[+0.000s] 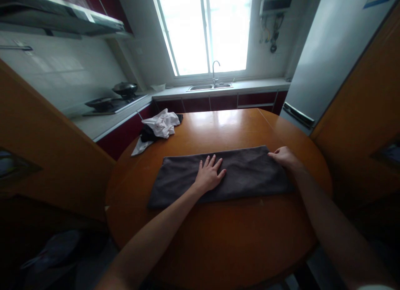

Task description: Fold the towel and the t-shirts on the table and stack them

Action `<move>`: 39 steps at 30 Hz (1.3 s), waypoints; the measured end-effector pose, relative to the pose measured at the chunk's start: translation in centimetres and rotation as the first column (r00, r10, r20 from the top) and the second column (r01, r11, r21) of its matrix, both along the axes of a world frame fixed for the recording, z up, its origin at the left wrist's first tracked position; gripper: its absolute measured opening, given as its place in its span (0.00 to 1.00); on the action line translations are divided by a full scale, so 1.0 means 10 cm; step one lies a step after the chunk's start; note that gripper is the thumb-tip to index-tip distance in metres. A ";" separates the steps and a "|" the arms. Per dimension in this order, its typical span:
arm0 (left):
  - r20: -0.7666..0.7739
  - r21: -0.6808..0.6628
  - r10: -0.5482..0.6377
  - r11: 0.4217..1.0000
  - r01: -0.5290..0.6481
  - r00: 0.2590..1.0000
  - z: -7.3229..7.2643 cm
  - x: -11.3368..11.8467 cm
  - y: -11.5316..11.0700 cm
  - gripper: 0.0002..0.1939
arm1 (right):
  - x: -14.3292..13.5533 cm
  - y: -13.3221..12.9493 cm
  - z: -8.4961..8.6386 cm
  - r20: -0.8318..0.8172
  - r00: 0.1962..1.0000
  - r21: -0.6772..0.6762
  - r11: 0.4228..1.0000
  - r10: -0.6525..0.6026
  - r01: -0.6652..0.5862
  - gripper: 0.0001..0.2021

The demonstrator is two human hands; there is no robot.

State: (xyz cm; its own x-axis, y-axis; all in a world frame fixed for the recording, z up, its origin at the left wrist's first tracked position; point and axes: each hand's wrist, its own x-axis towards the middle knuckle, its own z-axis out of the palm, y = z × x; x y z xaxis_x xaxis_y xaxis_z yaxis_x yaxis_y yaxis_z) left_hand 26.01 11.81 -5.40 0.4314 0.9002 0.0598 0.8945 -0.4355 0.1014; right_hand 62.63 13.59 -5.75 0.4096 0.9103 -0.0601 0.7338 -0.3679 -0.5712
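Grey cloth (250,177) runs lengthwise leftward across the table (234,240) from the right hand (284,157), whose grip pinches its far corner, left hand (208,174) spread flat mid-length.

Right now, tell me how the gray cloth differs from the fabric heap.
The gray cloth lies flat in a long strip; the fabric heap is crumpled. The cloth is plain dark gray, the heap white and black. The left hand and right hand touch the cloth; neither touches the heap. Both fabrics rest on the table.
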 end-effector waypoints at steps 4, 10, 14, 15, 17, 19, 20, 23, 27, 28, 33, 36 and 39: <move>-0.001 0.002 -0.004 1.000 0.004 1.000 0.01 0.00 0.00 0.34 | 0.01 0.02 -0.04 -0.038 0.999 0.020 1.000 -0.008 0.008 0.13; -0.005 -0.003 0.000 1.000 0.000 1.000 0.00 0.00 0.01 0.34 | -0.05 -0.01 0.00 -0.035 0.999 -0.018 1.000 -0.014 0.013 0.15; 0.002 0.003 -0.005 1.000 0.005 1.000 -0.01 0.00 0.01 0.34 | -0.12 -0.04 0.07 -0.069 0.998 -0.048 0.999 0.006 -0.010 0.16; 0.001 0.003 -0.005 1.000 0.005 1.000 -0.01 0.00 0.01 0.34 | -0.14 -0.05 0.08 -0.072 0.997 -0.049 0.999 0.011 -0.015 0.16; -0.003 0.001 -0.004 1.000 0.004 1.000 -0.01 0.00 0.01 0.34 | -0.16 -0.05 0.10 -0.073 0.997 -0.045 0.999 0.018 -0.021 0.15; -0.005 0.003 -0.002 1.000 0.002 1.000 -0.01 0.00 0.00 0.34 | -0.17 -0.05 0.12 -0.072 0.997 -0.039 0.999 0.028 -0.031 0.14; -0.005 0.006 -0.003 1.000 0.003 1.000 -0.01 0.00 0.00 0.34 | -0.18 -0.05 0.14 -0.067 0.997 -0.033 0.999 0.032 -0.035 0.14; -0.006 0.006 -0.001 1.000 0.001 1.000 0.00 0.01 0.00 0.34 | -0.18 -0.07 0.20 -0.070 0.996 -0.029 0.998 0.056 -0.058 0.13; -0.010 -0.002 0.005 1.000 -0.005 1.000 -0.01 0.01 0.01 0.34 | -0.14 -0.14 0.28 -0.191 0.972 -0.041 0.988 0.136 -0.146 0.09; -0.009 0.000 0.004 1.000 -0.004 1.000 -0.01 0.01 0.01 0.34 | -0.12 -0.17 0.30 -0.231 0.961 -0.041 0.985 0.151 -0.165 0.08; 0.000 0.005 -0.003 1.000 0.003 1.000 -0.02 0.01 0.02 0.34 | -0.04 -0.30 0.39 -0.404 0.887 -0.046 0.964 0.222 -0.262 0.13; -0.002 -0.007 -0.001 1.000 0.000 1.000 -0.01 0.01 0.02 0.34 | -0.05 -0.38 0.49 -0.488 0.833 -0.005 0.953 0.262 -0.303 0.17; -0.005 -0.016 0.004 1.000 -0.004 1.000 0.01 0.02 0.01 0.34 | -0.12 -0.43 0.58 -0.543 0.777 0.071 0.939 0.319 -0.337 0.18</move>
